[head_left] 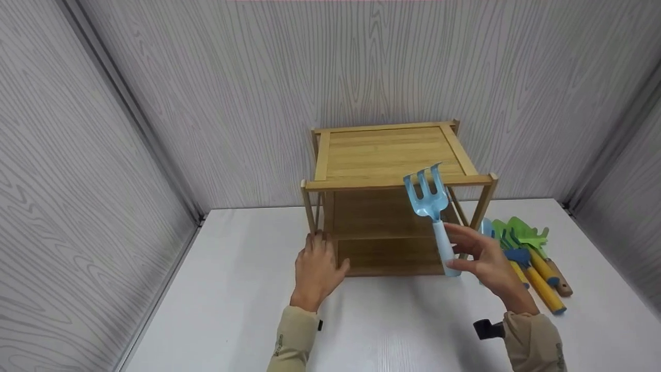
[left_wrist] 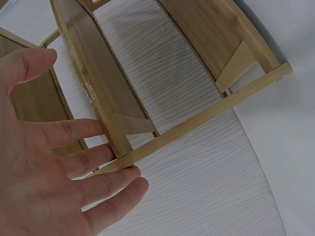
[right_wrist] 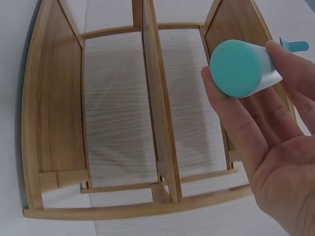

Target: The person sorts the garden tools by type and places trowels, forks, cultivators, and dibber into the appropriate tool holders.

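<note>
Beige sleeves nearest, white table beyond, wooden rack on it, garden tools at right, left hand, fingers relaxed against the rack's left side, right hand pinching a light-blue hand fork, prongs up before the rack.

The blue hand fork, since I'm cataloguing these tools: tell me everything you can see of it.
The blue hand fork has three tines with bent tips and a glossy head that looks like painted metal. Its paler, smooth handle, perhaps plastic, ends in a round teal butt, seen in the right wrist view. The right hand pinches the handle between thumb and fingers, holding it tines up, leaning left in the head view, before the wooden shelf.
</note>
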A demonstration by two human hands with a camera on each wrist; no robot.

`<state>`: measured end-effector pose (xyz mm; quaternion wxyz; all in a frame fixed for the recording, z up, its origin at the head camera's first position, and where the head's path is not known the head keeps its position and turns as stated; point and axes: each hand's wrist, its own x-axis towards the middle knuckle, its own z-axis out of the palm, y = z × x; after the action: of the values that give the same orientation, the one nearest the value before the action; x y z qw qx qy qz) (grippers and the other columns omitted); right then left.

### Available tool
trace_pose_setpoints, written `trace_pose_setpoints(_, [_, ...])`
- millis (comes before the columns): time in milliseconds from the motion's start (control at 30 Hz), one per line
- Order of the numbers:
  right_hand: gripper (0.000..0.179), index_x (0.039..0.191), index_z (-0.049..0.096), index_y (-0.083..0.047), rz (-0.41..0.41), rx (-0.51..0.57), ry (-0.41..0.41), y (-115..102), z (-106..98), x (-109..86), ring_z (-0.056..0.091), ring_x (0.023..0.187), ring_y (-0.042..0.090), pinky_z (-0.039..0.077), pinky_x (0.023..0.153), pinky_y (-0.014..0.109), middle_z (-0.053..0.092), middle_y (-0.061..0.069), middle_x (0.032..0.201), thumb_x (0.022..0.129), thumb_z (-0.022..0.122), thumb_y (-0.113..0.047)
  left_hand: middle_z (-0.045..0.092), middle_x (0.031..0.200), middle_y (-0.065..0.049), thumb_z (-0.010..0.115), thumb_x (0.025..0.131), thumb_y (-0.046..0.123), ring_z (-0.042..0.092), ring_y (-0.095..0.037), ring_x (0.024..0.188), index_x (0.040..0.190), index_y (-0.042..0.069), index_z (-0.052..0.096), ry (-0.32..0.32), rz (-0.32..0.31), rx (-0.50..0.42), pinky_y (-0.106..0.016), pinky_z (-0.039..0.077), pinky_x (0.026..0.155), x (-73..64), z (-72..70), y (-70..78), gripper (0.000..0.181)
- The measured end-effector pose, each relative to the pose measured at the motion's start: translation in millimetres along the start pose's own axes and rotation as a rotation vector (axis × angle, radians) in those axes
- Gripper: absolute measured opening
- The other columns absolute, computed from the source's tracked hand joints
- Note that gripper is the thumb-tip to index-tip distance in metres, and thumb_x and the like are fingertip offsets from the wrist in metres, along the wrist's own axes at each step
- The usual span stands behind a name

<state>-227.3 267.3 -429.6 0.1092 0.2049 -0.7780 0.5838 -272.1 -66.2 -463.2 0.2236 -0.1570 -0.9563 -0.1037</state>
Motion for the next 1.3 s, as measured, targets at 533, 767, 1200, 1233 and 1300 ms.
trace_pose_setpoints(533, [0.064,0.142,0.052,0.006,0.017,0.008,-0.102,-11.8,29.4,20.7,0.065,0.099,0.031,0.055,0.085,0.037,0.065,0.026,0.122,0.082,0.072,0.012,0.057,0.135,-0.027,0.066,0.092,0.041,0.054,-0.045,0.126,0.132,-0.007,0.061,-0.013,0.013,-0.002,-0.05,0.055,0.091,-4.8,2.9,-2.6,0.062])
trace_pose_setpoints(767, [0.067,0.143,0.05,0.007,0.056,0.021,-0.123,-15.0,38.1,26.7,0.065,0.1,0.031,0.055,0.086,0.031,0.065,0.028,0.118,0.081,0.072,0.014,0.061,0.125,-0.027,0.071,0.089,0.038,0.06,-0.044,0.116,0.121,-0.009,0.067,0.104,0.075,0.027,-0.047,0.06,0.078,-5.8,6.6,-6.9,0.057])
trace_pose_setpoints(1200, [0.067,0.145,0.049,0.006,0.08,-0.005,-0.145,-34.0,48.2,43.1,0.064,0.104,0.035,0.055,0.091,0.037,0.064,0.025,0.121,0.083,0.073,0.011,0.059,0.13,-0.026,0.069,0.091,0.04,0.058,-0.043,0.12,0.127,-0.008,0.064,0.057,0.054,0.016,-0.048,0.059,0.083,1.6,0.8,-4.1,0.06])
trace_pose_setpoints(1233, [0.067,0.146,0.049,0.006,0.085,-0.006,-0.149,-35.4,49.3,45.1,0.063,0.104,0.035,0.055,0.091,0.037,0.064,0.025,0.12,0.083,0.072,0.011,0.059,0.13,-0.026,0.07,0.091,0.04,0.058,-0.043,0.12,0.127,-0.008,0.064,0.059,0.053,0.015,-0.048,0.059,0.083,1.6,0.6,-4.4,0.06])
trace_pose_setpoints(1300, [0.067,0.146,0.049,0.005,0.093,-0.003,-0.151,-38.4,51.7,49.4,0.063,0.102,0.033,0.055,0.091,0.038,0.065,0.023,0.118,0.083,0.073,0.011,0.059,0.13,-0.026,0.07,0.091,0.04,0.058,-0.043,0.12,0.126,-0.008,0.064,0.065,0.053,0.014,-0.048,0.059,0.082,0.9,0.6,-5.5,0.06])
